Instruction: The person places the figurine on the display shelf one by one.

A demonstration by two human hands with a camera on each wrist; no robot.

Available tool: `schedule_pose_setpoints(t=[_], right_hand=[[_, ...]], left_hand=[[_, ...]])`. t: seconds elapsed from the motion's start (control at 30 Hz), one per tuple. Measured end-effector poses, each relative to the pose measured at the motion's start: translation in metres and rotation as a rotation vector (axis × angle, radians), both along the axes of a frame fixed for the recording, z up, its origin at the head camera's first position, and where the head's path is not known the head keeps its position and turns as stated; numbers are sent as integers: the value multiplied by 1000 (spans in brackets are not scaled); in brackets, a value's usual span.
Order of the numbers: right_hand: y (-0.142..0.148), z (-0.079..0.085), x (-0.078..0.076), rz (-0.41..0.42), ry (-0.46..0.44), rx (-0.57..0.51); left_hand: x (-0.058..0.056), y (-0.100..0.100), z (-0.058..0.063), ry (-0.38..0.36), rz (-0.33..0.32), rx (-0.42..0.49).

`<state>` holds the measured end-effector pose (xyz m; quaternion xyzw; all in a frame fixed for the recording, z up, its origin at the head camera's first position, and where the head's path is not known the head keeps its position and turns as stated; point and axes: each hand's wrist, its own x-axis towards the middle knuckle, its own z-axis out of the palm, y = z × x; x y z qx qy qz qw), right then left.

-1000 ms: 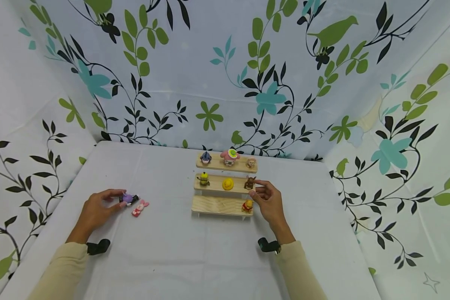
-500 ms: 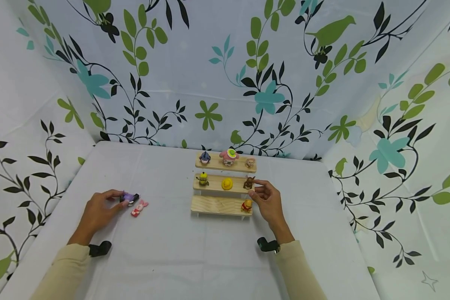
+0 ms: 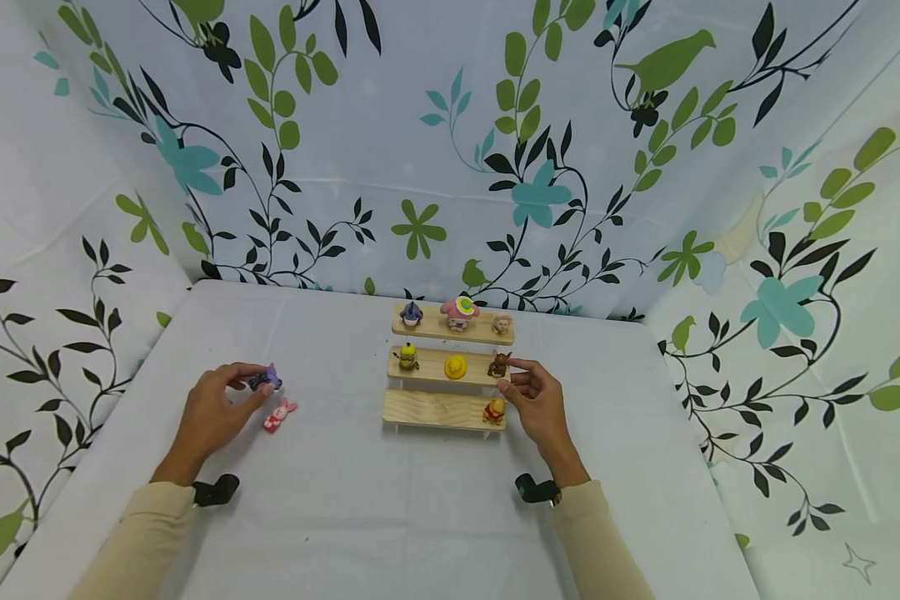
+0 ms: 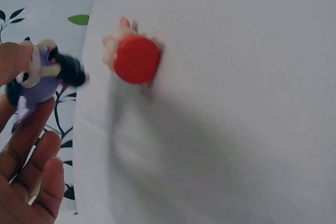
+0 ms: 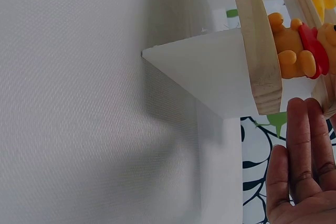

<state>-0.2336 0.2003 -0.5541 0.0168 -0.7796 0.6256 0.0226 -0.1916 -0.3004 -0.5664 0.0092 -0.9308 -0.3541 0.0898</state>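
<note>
My left hand (image 3: 213, 414) pinches a purple and black figurine (image 4: 43, 80) between thumb and fingers. Just below it in the head view, a pink and red rabbit figurine (image 3: 277, 417) lies on the table, its round red base facing the left wrist camera. My right hand (image 3: 537, 407) holds the right end of the middle step of a three-step wooden display stand (image 3: 427, 408). Its index fingertip is right beside a brown figurine (image 3: 499, 365). In the right wrist view, several fingers extend beside the stand, near a yellow bear figurine in red (image 5: 302, 51) on the lowest step.
The top step carries a blue figurine (image 3: 411, 314), a pink one (image 3: 459, 314) and a small beige one (image 3: 502, 323). A yellow-green figurine (image 3: 407, 357) and a yellow duck (image 3: 455, 367) share the middle step. Patterned cloth (image 3: 330, 183) walls the table (image 3: 330, 517).
My left hand has moved right and slightly up with the purple and black figurine, turning it. My right hand keeps its place at the stand.
</note>
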Motion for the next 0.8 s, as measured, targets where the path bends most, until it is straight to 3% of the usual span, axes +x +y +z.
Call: schedule_pose_setpoints(t=[0.17,0.47,0.8], right_hand=[[0,0,0,-3,-3,-2],[0,-2,0,2,1,-1],[0,-2,-1,-4,-6,7]], left_hand=[[-1,13,7,57,-12,-4],[0,38,21,97,-25,2],[0,73,29,181,-59,41]])
